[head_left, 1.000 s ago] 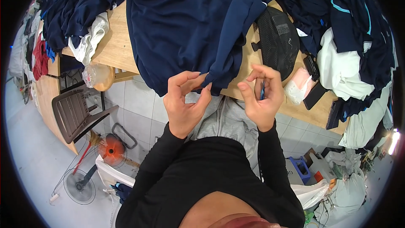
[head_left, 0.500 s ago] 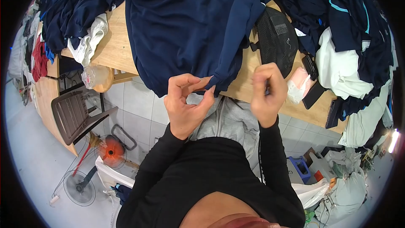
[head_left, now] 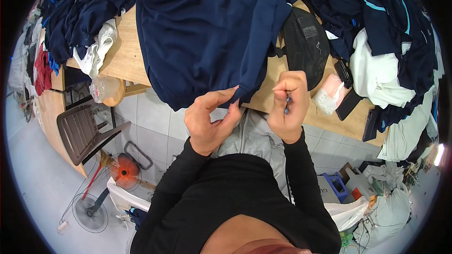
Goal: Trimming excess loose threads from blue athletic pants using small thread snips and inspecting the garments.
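On a pale wooden table (head_left: 117, 61), a navy-blue cloth garment (head_left: 197, 37) lies spread, its long sleeve (head_left: 258, 42) running from far right to near left, end toward us. At the near edge, our left hand (head_left: 209, 120) pinches that end; our right hand (head_left: 291, 113), apart, curls around a mostly hidden small blue object (head_left: 287, 105).

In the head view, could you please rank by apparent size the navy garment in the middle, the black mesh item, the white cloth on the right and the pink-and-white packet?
Largest to smallest:
1. Navy garment
2. Black mesh item and white cloth: too alike to rank
3. Pink-and-white packet
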{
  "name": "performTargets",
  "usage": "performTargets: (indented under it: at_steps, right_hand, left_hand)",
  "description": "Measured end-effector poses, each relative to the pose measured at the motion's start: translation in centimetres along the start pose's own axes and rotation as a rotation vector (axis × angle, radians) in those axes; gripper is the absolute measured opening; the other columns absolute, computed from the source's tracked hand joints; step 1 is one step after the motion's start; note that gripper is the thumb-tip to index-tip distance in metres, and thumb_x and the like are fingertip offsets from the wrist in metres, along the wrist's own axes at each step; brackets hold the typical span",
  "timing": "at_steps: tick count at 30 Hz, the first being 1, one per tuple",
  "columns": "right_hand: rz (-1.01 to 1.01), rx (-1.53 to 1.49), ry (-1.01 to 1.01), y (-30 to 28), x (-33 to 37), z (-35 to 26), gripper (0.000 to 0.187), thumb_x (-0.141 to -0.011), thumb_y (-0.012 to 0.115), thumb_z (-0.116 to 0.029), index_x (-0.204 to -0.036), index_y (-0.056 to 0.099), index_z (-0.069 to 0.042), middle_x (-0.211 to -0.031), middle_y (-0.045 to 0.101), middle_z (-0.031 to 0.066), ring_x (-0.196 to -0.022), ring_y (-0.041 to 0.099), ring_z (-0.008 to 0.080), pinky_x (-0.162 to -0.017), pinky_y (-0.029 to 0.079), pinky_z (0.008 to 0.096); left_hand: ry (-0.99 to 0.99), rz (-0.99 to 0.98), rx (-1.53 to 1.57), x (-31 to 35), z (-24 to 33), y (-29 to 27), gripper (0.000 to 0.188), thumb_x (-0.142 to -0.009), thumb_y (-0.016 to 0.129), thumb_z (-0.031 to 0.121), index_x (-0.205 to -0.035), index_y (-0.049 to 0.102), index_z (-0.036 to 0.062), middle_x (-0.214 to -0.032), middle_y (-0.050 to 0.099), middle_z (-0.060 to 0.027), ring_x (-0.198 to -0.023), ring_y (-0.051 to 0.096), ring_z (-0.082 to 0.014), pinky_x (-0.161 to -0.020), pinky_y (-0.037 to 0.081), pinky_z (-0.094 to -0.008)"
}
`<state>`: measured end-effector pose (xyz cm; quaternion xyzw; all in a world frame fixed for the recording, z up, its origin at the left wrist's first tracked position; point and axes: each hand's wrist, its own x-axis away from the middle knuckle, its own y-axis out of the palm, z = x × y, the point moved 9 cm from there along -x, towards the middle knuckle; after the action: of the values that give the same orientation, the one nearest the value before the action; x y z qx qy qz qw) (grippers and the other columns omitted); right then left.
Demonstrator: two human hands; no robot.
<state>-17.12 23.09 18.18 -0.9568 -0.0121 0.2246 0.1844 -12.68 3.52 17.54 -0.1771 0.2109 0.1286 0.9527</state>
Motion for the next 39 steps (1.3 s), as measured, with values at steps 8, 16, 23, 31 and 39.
performTargets:
  at_steps: [8, 16, 23, 31, 39]
  right_hand:
    - [-0.098, 0.043, -0.137, 2.0, 0.1, -2.3, 0.053, -0.07, 0.073, 0.022, -0.116, 0.079, -0.003, -0.109, 0.068, 0.0095, -0.077, 0.071, 0.0189, -0.061, 0.056, 0.0311]
    - [0.083, -0.14, 0.208, -0.9, 1.1, 1.6, 0.02, -0.096, 0.064, 0.01, -0.111, 0.066, -0.003, -0.106, 0.064, 0.0066, -0.081, 0.059, 0.0104, -0.07, 0.044, 0.0242]
    - [-0.05, -0.124, 0.309, 0.8, 2.9, 1.7, 0.031, -0.099, 0.08, -0.018, -0.119, 0.064, 0.0, -0.101, 0.071, 0.0118, -0.082, 0.069, 0.0188, -0.077, 0.055, 0.0298]
    - [-0.095, 0.041, 0.108, 1.7, 2.2, -0.1, 0.035, -0.093, 0.091, -0.015, -0.115, 0.068, 0.0, -0.09, 0.074, 0.0122, -0.071, 0.074, 0.0228, -0.066, 0.058, 0.0317]
    - [-0.1, 0.131, 0.082, 1.6, 1.7, -0.3, 0.029, -0.093, 0.091, -0.013, -0.108, 0.07, 0.001, -0.085, 0.078, 0.0136, -0.07, 0.077, 0.0241, -0.064, 0.058, 0.0326]
  left_hand:
    - [0.069, -0.059, -0.082, 0.1, 0.6, 0.6, 0.039, -0.08, 0.085, -0.013, -0.111, 0.061, -0.0044, -0.103, 0.082, -0.0178, -0.088, 0.083, -0.0253, -0.075, 0.066, -0.0318]
    - [0.023, -0.008, -0.037, -0.3, 0.2, 0.3, 0.038, -0.079, 0.086, -0.012, -0.109, 0.064, -0.0038, -0.103, 0.083, -0.0162, -0.087, 0.083, -0.0222, -0.076, 0.066, -0.0306]
    - [0.004, 0.008, -0.027, 0.2, -0.5, 0.0, 0.04, -0.079, 0.085, -0.013, -0.111, 0.062, -0.0051, -0.102, 0.082, -0.0185, -0.091, 0.084, -0.0236, -0.079, 0.067, -0.0308]
    - [0.065, -0.008, -0.047, 0.3, 0.1, 0.2, 0.039, -0.079, 0.085, -0.012, -0.11, 0.063, -0.0042, -0.102, 0.082, -0.0182, -0.088, 0.083, -0.0252, -0.073, 0.066, -0.0312]
    - [0.104, -0.037, -0.058, 0.2, 0.2, 0.7, 0.039, -0.079, 0.086, -0.01, -0.11, 0.064, -0.0025, -0.103, 0.082, -0.0167, -0.086, 0.082, -0.0258, -0.074, 0.066, -0.0315]
